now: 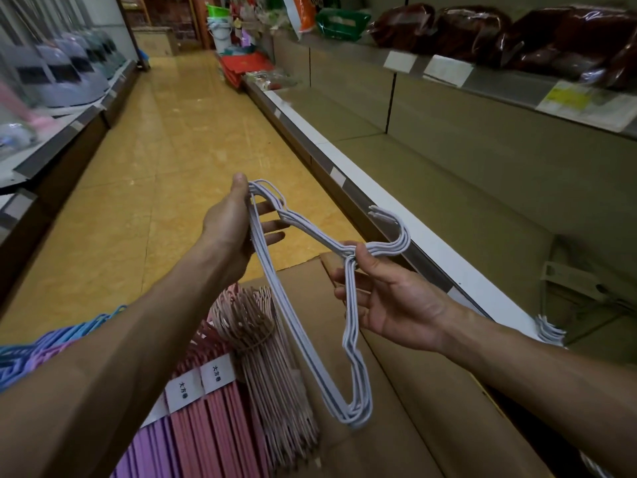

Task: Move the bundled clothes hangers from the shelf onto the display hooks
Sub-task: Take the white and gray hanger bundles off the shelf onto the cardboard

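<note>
The left hand (231, 225) gripped one shoulder end of the white hanger bundle (310, 298) while the right hand (386, 298) pinched its neck (hooks pointing toward the shelf (396, 201)), above a cardboard box (406, 408).

White hangers (355, 374) smooth coated wire; box (396, 426) matt cardboard; floor (165, 139) glossy tile; shelf (482, 160) matt metal.
</note>
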`<state>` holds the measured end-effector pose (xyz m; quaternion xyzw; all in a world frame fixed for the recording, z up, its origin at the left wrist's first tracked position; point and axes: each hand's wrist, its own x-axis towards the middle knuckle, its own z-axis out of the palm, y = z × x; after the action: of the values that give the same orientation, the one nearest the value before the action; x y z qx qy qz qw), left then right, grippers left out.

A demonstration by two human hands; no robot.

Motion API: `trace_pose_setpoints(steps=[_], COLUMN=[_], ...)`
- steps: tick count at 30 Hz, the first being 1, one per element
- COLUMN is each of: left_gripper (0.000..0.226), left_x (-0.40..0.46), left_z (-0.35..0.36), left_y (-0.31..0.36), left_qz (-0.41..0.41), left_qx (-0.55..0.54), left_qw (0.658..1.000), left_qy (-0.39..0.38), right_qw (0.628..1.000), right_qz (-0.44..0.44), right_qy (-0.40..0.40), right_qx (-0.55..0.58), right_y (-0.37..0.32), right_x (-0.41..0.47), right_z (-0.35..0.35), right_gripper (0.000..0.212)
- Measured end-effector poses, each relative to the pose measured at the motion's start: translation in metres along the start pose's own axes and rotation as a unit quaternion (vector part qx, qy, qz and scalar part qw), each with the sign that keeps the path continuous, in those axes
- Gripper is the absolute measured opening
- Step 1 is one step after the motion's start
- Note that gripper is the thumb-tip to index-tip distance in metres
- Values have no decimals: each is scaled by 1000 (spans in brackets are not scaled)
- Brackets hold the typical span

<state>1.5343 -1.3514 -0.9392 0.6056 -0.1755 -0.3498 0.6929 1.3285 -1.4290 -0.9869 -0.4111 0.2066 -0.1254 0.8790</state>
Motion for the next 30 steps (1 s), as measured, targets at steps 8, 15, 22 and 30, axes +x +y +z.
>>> trace_pose_setpoints(steps=[8,15,22,30], left_gripper=[43,41,36,32], left_x=[10,7,6,7], left_z=[-33,-46,-51,-66], left_y=[-7,-11,-13,-27], left_qz=[20,20,61,95], left_qx=[259,351,370,472], left_qw=[966,935,926,872], left_qy=[-2,-54,-54,-88], right_qw=[994,955,909,894], right_qz=[-13,-39,1,27], right_qy=[64,125,134,133], right_qx=[-91,-266,-395,-427], right_y=[12,37,69,98], right_x=[4,23,52,82], right_z=[-18,-20,-27,-16], right_gripper=[40,38,50,44])
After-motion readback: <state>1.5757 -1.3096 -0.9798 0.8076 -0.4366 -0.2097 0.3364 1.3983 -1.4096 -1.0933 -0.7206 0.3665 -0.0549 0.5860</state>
